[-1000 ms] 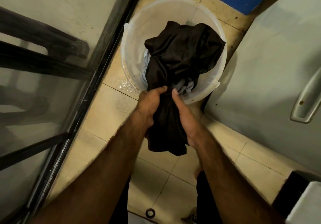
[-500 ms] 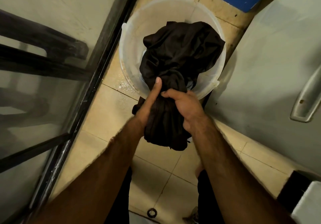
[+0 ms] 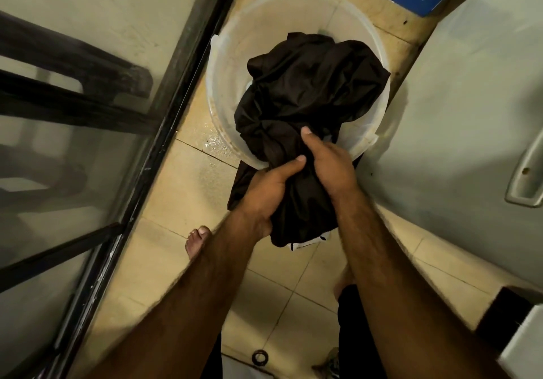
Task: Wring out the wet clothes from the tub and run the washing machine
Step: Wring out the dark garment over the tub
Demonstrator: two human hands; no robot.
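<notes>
A dark brown wet garment (image 3: 308,90) is heaped in the translucent white tub (image 3: 232,55) on the tiled floor, with its near end hanging out over the tub's front rim. My left hand (image 3: 269,190) grips that hanging end from the left, thumb across the cloth. My right hand (image 3: 329,164) grips the same bunched cloth just above and to the right, at the rim. A small white label shows at the garment's lowest edge. A bit of pale cloth is barely visible under the dark garment.
A black-framed glass door (image 3: 164,108) runs along the left. A grey metal door with a handle (image 3: 526,178) stands on the right. Wet tiles (image 3: 211,140) lie beside the tub. My bare left foot (image 3: 197,242) is on the floor, and a round drain (image 3: 259,357) sits near the bottom.
Both hands have shifted their grip along the bunched cloth: the left hand moved lower and turned, the right hand moved up to the rim. My left foot has come into view.
</notes>
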